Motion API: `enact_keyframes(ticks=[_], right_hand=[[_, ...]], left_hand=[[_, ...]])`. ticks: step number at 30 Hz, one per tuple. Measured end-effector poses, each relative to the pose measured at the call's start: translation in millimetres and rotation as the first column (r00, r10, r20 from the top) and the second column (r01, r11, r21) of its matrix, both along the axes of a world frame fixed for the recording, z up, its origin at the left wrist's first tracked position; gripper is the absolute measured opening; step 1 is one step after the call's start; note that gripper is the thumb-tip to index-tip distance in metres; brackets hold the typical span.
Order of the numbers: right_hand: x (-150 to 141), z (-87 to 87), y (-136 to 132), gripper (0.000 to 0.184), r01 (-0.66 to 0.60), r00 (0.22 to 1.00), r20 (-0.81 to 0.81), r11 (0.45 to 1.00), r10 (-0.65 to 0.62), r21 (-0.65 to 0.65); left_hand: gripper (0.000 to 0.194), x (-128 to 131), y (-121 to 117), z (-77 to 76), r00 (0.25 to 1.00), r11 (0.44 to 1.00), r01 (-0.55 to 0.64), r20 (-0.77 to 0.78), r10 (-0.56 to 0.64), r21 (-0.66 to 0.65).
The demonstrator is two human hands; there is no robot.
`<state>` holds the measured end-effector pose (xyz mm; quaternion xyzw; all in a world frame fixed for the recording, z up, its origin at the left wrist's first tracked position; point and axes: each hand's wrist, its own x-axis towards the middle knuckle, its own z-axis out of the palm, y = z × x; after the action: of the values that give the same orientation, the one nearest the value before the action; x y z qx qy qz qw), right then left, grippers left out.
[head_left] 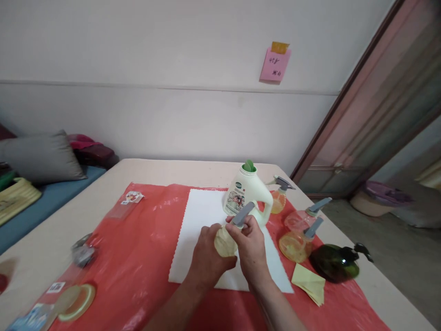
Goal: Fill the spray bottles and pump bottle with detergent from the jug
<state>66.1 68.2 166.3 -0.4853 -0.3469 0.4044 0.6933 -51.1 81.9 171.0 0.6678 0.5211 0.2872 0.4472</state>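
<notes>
A small pale yellow spray bottle (225,241) is between my hands, above a white sheet (193,216). My left hand (208,253) wraps round its body. At the neck, just under the grey and white spray head (243,214), my right hand (251,246) has its fingers closed. The bottle is tilted, with its head up and to the right. Right behind it stands a big pale green detergent jug (246,191) with a handle and a printed label; something green shows in its open mouth.
To the right are an orange spray bottle (277,202), a pink bottle (296,220), a yellow bottle (295,246), a dark green pump bottle (334,263) and yellow paper pieces (309,282). A red plastic sheet (144,248) covers the table. At left lie a round lid (77,303) and a shiny object (82,252).
</notes>
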Motion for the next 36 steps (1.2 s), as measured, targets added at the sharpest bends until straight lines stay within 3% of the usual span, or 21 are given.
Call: enact_keyframes(ticks=[4, 8, 13, 16, 21, 23, 25, 28, 31, 33, 36], right_hand=[[-0.4, 2.1, -4.5, 0.037, -0.023, 1.0, -0.006, 0.999, 0.023, 0.039], [7.1, 4.2, -4.4, 0.034, -0.219, 0.974, -0.021, 0.966, 0.224, 0.137], [16.3, 4.3, -1.3, 0.034, -0.428, 0.887, -0.144, 0.898, 0.439, 0.105], [15.0, 0.5, 1.0, 0.039, -0.406, 0.887, -0.198, 0.909, 0.417, 0.095], [0.6, -4.7, 2.5, 0.045, -0.223, 0.951, -0.209, 0.974, 0.228, 0.047], [0.1, -2.8, 1.4, 0.05, -0.263, 0.942, -0.199, 0.963, 0.269, 0.055], [6.7, -0.5, 0.5, 0.062, -0.388, 0.894, -0.204, 0.917, 0.399, 0.092], [24.9, -1.4, 1.2, 0.066, -0.539, 0.789, -0.25, 0.828, 0.561, 0.156], [40.8, -6.3, 1.8, 0.044, -0.548, 0.772, -0.27, 0.817, 0.576, 0.177], [45.3, -8.3, -0.1, 0.037, -0.577, 0.756, -0.251, 0.797, 0.604, 0.179], [43.9, -7.8, -5.0, 0.041, -0.634, 0.72, -0.207, 0.749, 0.663, 0.193]], left_hand=[[0.057, 1.1, -1.3, 4.8, 1.0, 1.0, -0.006, -0.009, 0.006, 0.012], [0.065, -3.9, 0.6, 5.3, 0.995, 0.999, 0.014, 0.102, -0.011, -0.032], [0.065, -9.3, 3.2, 2.5, 0.969, 0.987, 0.114, 0.233, -0.085, -0.114], [0.066, -7.4, 2.8, -1.7, 0.964, 0.985, 0.119, 0.254, -0.083, -0.127], [0.067, -2.8, 1.5, -4.1, 0.973, 0.992, 0.046, 0.231, -0.018, -0.115], [0.066, -4.8, 3.3, -2.0, 0.96, 0.992, 0.05, 0.28, -0.017, -0.112], [0.062, -9.3, 6.7, 0.5, 0.914, 0.982, 0.129, 0.401, -0.064, -0.137], [0.06, -17.6, 11.4, 3.0, 0.738, 0.919, 0.362, 0.651, -0.178, -0.158], [0.06, -22.0, 11.5, 3.5, 0.589, 0.807, 0.57, 0.762, -0.269, -0.156], [0.057, -21.3, 9.1, 2.8, 0.551, 0.726, 0.661, 0.779, -0.299, -0.189], [0.062, -17.4, 5.3, 0.7, 0.526, 0.643, 0.727, 0.797, -0.297, -0.24]])
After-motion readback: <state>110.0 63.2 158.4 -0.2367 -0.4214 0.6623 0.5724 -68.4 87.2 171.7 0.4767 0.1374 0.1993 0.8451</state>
